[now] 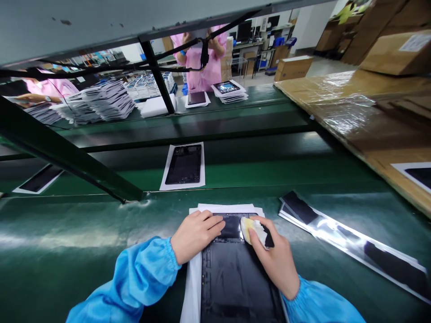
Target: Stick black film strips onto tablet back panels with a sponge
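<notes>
A black tablet back housing (235, 273) lies on sheets of white paper (191, 287) in front of me. My left hand (198, 231) rests on its upper left part, fingers laid flat and close together, pointing right. Pinched between the thumb and fingers of my right hand (274, 251) is a crumpled white and yellowish wipe (253, 229), pressed on the housing's upper right part. Something black shows beside the wipe, under my right fingers; I cannot make out what it is. Both sleeves are blue.
To the right lie strips with black adhesive pieces (350, 244). Another tablet housing (184, 164) sits on paper on the green conveyor (242, 168). A slanted green post (74, 157) stands left. Across the line, people in pink work near paper stacks (104, 101). Cardboard (336, 101) borders the right.
</notes>
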Demonstrator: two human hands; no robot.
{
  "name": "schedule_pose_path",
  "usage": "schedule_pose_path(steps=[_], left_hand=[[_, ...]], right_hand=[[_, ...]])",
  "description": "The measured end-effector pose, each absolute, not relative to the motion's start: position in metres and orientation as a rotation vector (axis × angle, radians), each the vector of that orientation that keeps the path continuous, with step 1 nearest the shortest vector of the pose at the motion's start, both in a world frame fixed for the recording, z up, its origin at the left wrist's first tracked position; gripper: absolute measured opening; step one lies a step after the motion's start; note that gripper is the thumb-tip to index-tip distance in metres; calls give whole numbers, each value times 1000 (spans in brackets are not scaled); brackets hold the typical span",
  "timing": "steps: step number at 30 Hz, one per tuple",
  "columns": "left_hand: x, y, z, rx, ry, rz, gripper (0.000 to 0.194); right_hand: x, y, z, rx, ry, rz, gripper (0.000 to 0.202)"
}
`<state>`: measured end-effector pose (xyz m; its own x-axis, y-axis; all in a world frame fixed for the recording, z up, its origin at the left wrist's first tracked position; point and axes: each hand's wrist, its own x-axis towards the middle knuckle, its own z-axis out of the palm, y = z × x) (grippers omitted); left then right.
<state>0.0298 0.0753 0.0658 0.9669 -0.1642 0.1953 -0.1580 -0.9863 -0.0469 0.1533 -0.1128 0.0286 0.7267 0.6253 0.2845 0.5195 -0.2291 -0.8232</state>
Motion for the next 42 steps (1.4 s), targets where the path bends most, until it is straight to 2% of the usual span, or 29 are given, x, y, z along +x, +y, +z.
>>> schedule_pose_path(steps=[7, 13, 19, 27, 42], left_hand=[[15, 72, 55, -3188, 77, -323, 29], [4, 84, 56, -3343, 288, -306, 27], [2, 85, 52, -3380, 253, -351, 26], [3, 87, 45, -3323, 296, -416, 26], [3, 87, 43, -3296, 258, -415, 26]], right_hand=[[158, -114, 32, -1923, -902, 140, 20], [160, -103, 43, -2028, -1024, 118, 21], [145, -67, 45, -2027, -1224, 104, 23], [166, -108, 45, -2160, -988, 5, 28], [152, -115, 43, -2141, -1045, -34, 31]])
